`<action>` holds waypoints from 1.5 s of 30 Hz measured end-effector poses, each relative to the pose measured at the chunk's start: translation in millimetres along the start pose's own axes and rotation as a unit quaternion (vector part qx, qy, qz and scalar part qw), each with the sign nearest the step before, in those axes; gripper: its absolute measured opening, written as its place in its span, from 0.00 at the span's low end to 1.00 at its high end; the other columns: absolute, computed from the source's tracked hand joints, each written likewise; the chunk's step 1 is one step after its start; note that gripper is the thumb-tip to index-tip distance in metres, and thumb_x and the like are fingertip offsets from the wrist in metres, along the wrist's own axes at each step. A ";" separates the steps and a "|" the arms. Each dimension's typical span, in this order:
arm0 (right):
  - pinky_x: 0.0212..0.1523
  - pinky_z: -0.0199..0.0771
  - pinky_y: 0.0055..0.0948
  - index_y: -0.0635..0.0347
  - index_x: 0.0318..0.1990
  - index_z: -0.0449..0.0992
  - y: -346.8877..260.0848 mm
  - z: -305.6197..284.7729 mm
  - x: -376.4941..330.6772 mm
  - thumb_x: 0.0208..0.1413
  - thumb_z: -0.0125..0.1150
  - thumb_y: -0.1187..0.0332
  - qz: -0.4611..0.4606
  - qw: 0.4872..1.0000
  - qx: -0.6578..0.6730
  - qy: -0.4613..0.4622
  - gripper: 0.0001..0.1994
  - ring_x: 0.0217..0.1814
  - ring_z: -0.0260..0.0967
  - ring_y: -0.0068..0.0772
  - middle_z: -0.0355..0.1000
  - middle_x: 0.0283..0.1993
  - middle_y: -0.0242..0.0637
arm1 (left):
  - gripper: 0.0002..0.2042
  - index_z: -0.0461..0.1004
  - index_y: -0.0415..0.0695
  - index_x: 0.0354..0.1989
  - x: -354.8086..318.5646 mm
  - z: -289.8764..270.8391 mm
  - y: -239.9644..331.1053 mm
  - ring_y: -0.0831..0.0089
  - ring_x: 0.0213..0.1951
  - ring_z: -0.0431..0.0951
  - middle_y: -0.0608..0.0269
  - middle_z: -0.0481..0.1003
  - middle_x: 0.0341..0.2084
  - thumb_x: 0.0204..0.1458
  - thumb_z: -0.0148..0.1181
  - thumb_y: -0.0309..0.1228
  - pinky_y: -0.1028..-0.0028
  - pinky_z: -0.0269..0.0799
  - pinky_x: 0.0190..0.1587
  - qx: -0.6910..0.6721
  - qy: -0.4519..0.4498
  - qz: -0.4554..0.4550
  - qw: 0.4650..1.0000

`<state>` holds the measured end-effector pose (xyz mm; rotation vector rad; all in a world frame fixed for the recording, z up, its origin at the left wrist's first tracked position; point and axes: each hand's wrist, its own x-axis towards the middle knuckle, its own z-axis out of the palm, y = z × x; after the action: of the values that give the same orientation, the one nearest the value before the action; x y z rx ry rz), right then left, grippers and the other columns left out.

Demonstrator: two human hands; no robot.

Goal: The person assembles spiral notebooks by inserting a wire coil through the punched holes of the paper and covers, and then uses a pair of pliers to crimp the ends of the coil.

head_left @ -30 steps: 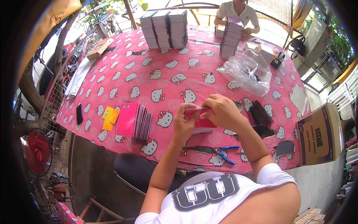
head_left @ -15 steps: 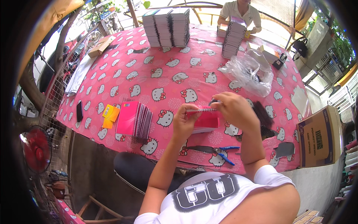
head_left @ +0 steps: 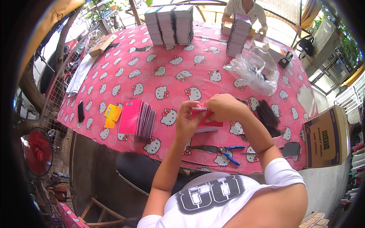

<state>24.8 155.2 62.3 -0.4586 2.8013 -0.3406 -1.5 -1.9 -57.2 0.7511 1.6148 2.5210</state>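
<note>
My left hand (head_left: 187,121) pinches a small pink notebook (head_left: 200,108) by its left side, with the edge of its pages turned up. At the right end of that edge, the closed fingers of my right hand (head_left: 227,108) meet the notebook. Whatever else those fingertips hold is hidden. Below both hands lies a stack of pink-covered pads (head_left: 207,128) on the table. Left of it stands a row of pink spiral notebooks (head_left: 131,118). Black binding coils (head_left: 268,117) lie in a bundle beyond my right forearm.
Blue-handled pliers (head_left: 230,156) lie near the front edge of the pink patterned tablecloth (head_left: 152,87). Yellow packets (head_left: 112,115) and a phone (head_left: 80,112) are at left. Notebook stacks (head_left: 169,26), a plastic bag (head_left: 256,74), and a seated person (head_left: 247,11) are farther back. A cardboard box (head_left: 326,137) stands right.
My right hand has shifted left along the notebook's edge, closer to my left hand. The dark bit at its fingertips no longer shows.
</note>
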 end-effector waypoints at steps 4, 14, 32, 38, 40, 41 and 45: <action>0.42 0.72 0.45 0.61 0.38 0.77 0.9 3.2 -13.5 0.44 0.67 0.52 -0.049 0.988 0.037 0.141 0.21 0.42 0.73 0.50 0.76 0.34 0.47 | 0.12 0.73 0.38 0.45 -4.6 -8.3 1.4 0.77 0.45 0.73 0.63 0.72 0.41 0.52 0.60 0.16 0.76 0.70 0.49 0.013 0.015 0.014 1.000; 0.43 0.72 0.44 0.64 0.34 0.77 0.1 12.3 7.7 0.44 0.67 0.51 -0.041 0.996 0.040 0.064 0.22 0.43 0.73 0.51 0.76 0.35 0.47 | 0.19 0.71 0.36 0.53 -7.6 -5.1 11.2 0.76 0.42 0.77 0.60 0.76 0.39 0.52 0.59 0.14 0.77 0.74 0.45 0.015 0.054 -0.017 0.998; 0.42 0.72 0.43 0.62 0.43 0.77 -8.9 3.0 -1.1 0.44 0.68 0.58 -0.035 0.992 0.025 0.122 0.21 0.43 0.73 0.50 0.76 0.41 0.48 | 0.15 0.78 0.38 0.47 -12.0 -14.0 6.5 0.78 0.40 0.77 0.63 0.78 0.38 0.50 0.60 0.14 0.79 0.73 0.45 0.072 0.072 -0.040 0.994; 0.45 0.75 0.36 0.63 0.44 0.76 -8.3 38.8 -53.3 0.45 0.68 0.73 -0.194 0.831 0.222 0.472 0.16 0.43 0.74 0.46 0.75 0.43 0.44 | 0.16 0.75 0.36 0.47 -11.6 -13.6 7.5 0.74 0.42 0.78 0.57 0.77 0.40 0.48 0.62 0.13 0.75 0.76 0.47 0.006 0.021 0.010 1.000; 0.48 0.73 0.38 0.62 0.46 0.75 6.7 86.9 -82.4 0.45 0.69 0.73 -0.146 0.831 0.262 0.469 0.18 0.47 0.72 0.48 0.74 0.45 0.45 | 0.15 0.75 0.37 0.43 -10.0 -12.4 8.3 0.72 0.43 0.78 0.57 0.77 0.41 0.46 0.63 0.13 0.72 0.76 0.48 0.025 -0.011 0.042 0.999; 0.52 0.71 0.40 0.61 0.50 0.74 15.4 117.4 -92.9 0.44 0.70 0.71 -0.121 0.855 0.264 0.430 0.22 0.53 0.70 0.49 0.72 0.50 0.46 | 0.14 0.75 0.37 0.42 -8.2 -10.7 9.3 0.71 0.43 0.77 0.57 0.77 0.41 0.46 0.64 0.13 0.71 0.76 0.48 0.034 -0.026 0.058 0.997; 0.63 0.57 0.45 0.58 0.58 0.67 14.7 214.1 -125.5 0.45 0.70 0.62 0.102 0.956 0.113 0.252 0.31 0.65 0.58 0.48 0.62 0.62 0.47 | 0.11 0.74 0.38 0.35 -7.5 10.2 27.8 0.69 0.41 0.78 0.57 0.77 0.38 0.44 0.66 0.13 0.69 0.76 0.48 0.100 0.029 0.165 0.981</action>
<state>201.4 172.2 -111.7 -0.0242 3.1977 -0.8227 15.3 -8.1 -32.4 1.0543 1.9312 2.6408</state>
